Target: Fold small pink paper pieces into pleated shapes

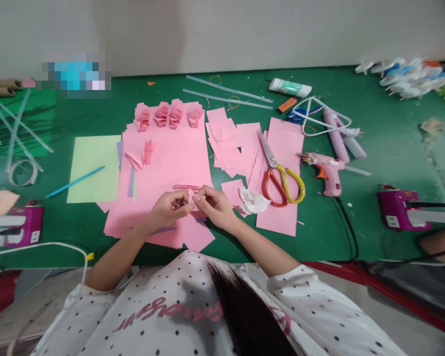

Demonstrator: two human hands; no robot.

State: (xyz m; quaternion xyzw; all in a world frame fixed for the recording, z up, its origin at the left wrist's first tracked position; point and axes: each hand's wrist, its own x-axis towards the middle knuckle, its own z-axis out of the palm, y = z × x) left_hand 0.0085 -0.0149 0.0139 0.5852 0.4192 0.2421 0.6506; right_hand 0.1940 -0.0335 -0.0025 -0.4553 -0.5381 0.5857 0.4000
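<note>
Dark hair (244, 309); crumpled tissue (252, 200) between right hand (215, 203) and scissors (273, 162)

the fingertips of the bare left hand (173, 204) and bare right hand (214, 203) cover most of the small pink paper piece (191, 196) between them, so its folds cannot be read. a lavender paper sheet (131, 183) lies mostly hidden beneath the large pink paper stack (170, 158). at the back left, a turquoise pixelated patch (74, 74) is blurred beyond naming. the left edge cuts off two brown cardboard tubes (0, 92); the right edge crops a heap of small white, blue and orange pieces (411, 78), too small to tell, and another person's bare forearm (441, 243). long dark hair (241, 306) hides part of the pink lettering (166, 311).
</note>
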